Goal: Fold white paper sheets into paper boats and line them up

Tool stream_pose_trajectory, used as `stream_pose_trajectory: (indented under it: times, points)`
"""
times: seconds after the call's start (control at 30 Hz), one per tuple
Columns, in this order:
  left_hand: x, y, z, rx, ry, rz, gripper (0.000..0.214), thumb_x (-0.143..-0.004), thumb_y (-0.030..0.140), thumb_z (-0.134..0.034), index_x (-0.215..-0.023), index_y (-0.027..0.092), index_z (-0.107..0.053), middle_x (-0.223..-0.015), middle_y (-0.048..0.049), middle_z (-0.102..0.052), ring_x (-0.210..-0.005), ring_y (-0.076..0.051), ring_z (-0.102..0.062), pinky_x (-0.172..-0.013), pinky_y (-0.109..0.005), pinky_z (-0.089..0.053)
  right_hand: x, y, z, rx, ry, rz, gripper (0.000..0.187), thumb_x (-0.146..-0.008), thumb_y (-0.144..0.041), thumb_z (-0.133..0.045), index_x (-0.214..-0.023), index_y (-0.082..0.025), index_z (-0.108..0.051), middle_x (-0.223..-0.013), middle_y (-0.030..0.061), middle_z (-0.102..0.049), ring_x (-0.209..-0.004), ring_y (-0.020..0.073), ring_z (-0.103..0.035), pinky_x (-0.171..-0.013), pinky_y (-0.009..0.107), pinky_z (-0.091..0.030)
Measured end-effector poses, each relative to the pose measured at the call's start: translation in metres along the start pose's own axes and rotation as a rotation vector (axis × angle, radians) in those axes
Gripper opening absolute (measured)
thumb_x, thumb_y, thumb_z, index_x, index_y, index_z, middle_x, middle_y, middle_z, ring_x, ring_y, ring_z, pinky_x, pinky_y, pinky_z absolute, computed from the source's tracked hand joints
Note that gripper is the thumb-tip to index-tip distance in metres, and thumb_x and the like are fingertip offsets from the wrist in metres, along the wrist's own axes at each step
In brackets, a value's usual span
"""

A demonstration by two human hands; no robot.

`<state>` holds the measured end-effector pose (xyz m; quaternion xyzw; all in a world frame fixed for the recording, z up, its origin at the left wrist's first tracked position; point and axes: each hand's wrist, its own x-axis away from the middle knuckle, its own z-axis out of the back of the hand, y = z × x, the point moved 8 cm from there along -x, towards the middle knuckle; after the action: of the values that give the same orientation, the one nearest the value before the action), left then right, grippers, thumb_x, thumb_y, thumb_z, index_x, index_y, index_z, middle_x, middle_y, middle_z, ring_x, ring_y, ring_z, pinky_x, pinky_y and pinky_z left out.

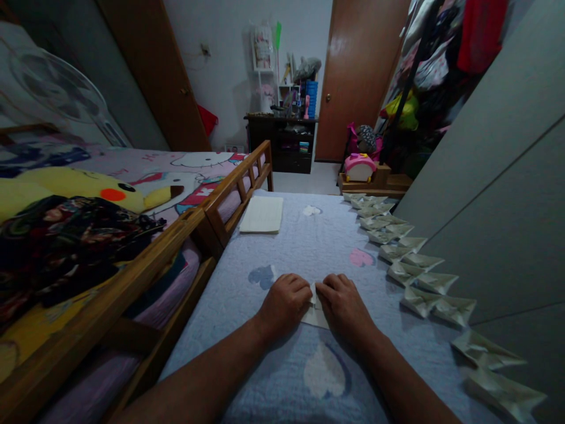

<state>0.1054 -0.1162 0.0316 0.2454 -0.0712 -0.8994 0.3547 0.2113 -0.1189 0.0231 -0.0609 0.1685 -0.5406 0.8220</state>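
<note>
Where both hands [285, 305] [344, 306] meet, folded white paper [315, 316].

The camera sits on my head and looks forward and down, so my forearms [189, 377] reach in from the bottom edge. My left hand [285, 305] and my right hand [344, 309] lie close below it, just under the middle of the frame. The quilt [309, 247] stretches ahead toward a door [359, 76] and a cabinet [280, 141], well off at the far end. A bed rail [233, 191] runs along the left of the view, a grey panel [494, 159] along the right.
</note>
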Motion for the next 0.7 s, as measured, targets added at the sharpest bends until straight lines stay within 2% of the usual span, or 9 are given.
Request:
stream_pose_trajectory:
  times: [0.23, 0.7]
  points:
    - [0.003, 0.005, -0.002, 0.060, 0.033, -0.074, 0.011, -0.090, 0.010, -0.056, -0.081, 0.015, -0.060, -0.090, -0.0067, -0.070, -0.085, -0.021, -0.065, -0.078, -0.033, -0.054, 0.001, 0.004, -0.003, -0.031, 0.021, -0.007, 0.012, -0.093, -0.015, -0.060, -0.094, -0.021, -0.069, -0.093, 0.0054, -0.063, -0.090, 0.0213, -0.051, -0.080, 0.033, -0.037]
    - [0.004, 0.009, 0.006, 0.155, -0.027, -0.152, 0.017, -0.094, 0.009, -0.051, -0.082, 0.014, -0.061, -0.093, -0.0076, -0.072, -0.089, -0.019, -0.068, -0.081, -0.032, -0.058, 0.001, 0.012, -0.006, -0.087, 0.007, -0.024, 0.017, -0.091, -0.014, -0.059, -0.101, -0.022, -0.070, -0.096, 0.0057, -0.063, -0.093, 0.0212, -0.052, -0.083, 0.034, -0.039]
